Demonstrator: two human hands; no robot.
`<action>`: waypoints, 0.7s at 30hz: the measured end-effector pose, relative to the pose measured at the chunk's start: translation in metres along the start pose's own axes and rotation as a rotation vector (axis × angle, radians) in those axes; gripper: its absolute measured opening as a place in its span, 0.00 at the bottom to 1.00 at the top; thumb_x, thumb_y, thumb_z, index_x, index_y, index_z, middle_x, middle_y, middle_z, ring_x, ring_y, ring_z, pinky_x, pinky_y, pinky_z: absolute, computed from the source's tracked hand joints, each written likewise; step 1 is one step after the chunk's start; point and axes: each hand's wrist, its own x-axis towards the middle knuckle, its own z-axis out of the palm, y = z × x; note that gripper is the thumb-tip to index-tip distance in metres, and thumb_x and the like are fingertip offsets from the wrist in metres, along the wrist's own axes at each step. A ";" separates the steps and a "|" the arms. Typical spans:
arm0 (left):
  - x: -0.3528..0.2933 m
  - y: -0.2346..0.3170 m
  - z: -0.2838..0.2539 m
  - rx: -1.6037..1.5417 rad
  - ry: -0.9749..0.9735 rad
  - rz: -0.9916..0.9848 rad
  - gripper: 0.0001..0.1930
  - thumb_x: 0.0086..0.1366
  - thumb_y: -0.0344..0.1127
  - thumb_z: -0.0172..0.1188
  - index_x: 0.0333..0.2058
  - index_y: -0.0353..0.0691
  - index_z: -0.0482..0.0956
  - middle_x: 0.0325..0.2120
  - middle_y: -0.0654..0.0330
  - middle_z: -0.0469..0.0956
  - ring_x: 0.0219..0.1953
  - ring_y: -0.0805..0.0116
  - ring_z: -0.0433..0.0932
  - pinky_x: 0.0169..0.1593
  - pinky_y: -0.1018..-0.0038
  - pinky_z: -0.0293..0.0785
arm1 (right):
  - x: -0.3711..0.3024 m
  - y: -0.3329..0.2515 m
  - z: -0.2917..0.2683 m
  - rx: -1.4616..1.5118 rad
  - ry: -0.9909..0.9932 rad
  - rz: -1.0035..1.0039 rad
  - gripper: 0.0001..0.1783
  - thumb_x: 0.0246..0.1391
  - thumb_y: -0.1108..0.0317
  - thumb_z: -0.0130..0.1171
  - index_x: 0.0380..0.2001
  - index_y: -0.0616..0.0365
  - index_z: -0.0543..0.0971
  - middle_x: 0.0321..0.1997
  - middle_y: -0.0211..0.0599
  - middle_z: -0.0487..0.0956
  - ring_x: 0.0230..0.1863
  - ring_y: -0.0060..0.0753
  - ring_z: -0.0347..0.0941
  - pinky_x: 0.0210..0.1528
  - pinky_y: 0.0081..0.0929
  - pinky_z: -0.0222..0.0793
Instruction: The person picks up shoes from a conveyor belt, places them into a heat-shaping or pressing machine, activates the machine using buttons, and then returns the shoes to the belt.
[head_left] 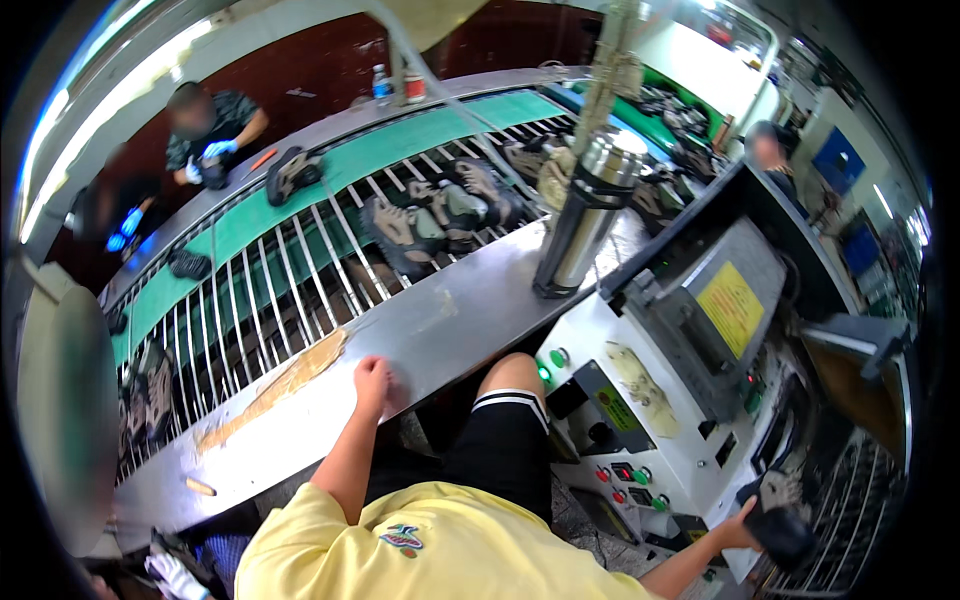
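My left hand [372, 380] is curled into a fist over the front part of the metal table [430, 325], and no object shows in it. Down at the right, my right hand [738, 527] grips a dark shoe [783, 522] with a grey-beige upper, beside a wire rack [850, 510]. Close to that shoe stands a white machine [570, 335] with red and green buttons and a grey hinged cover [735, 300]. Other dark shoes sit partly hidden inside the machine's opening.
Beyond the table, shoes [400, 235] stand on metal rollers [290, 270] beside a green belt [380, 150]. A steel flask [590, 215] stands near the table's right end. Gloved people [215, 130] work across the line; another person [770, 155] is far right.
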 end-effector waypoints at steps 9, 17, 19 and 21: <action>-0.130 0.133 0.113 -0.423 -1.301 -0.038 0.34 0.59 0.47 0.62 0.61 0.41 0.61 0.50 0.54 0.72 0.54 0.63 0.71 0.56 0.64 0.67 | -0.006 -0.149 0.009 1.159 -0.728 1.134 0.38 0.38 0.54 0.51 0.53 0.65 0.69 0.55 0.48 0.71 0.56 0.50 0.68 0.59 0.45 0.62; -0.125 0.137 0.057 -0.709 -1.098 -0.301 0.33 0.46 0.30 0.64 0.53 0.34 0.66 0.45 0.51 0.75 0.45 0.59 0.77 0.49 0.63 0.75 | -0.124 -0.396 -0.005 1.328 -1.877 1.242 0.32 0.58 0.51 0.47 0.59 0.62 0.66 0.56 0.42 0.72 0.55 0.43 0.70 0.61 0.39 0.61; -0.095 0.127 0.020 -0.750 -0.863 -0.310 0.34 0.46 0.30 0.62 0.55 0.33 0.64 0.46 0.51 0.74 0.46 0.56 0.77 0.52 0.59 0.74 | -0.142 -0.427 -0.004 1.514 -2.077 0.838 0.32 0.63 0.49 0.43 0.60 0.63 0.65 0.56 0.42 0.73 0.55 0.38 0.70 0.61 0.36 0.60; -0.052 0.131 -0.018 -0.659 -0.678 -0.253 0.32 0.49 0.32 0.59 0.56 0.34 0.64 0.47 0.49 0.74 0.47 0.55 0.77 0.53 0.58 0.74 | -0.161 -0.433 0.002 1.394 -2.224 0.304 0.30 0.64 0.51 0.45 0.59 0.63 0.67 0.54 0.41 0.75 0.56 0.34 0.70 0.60 0.32 0.61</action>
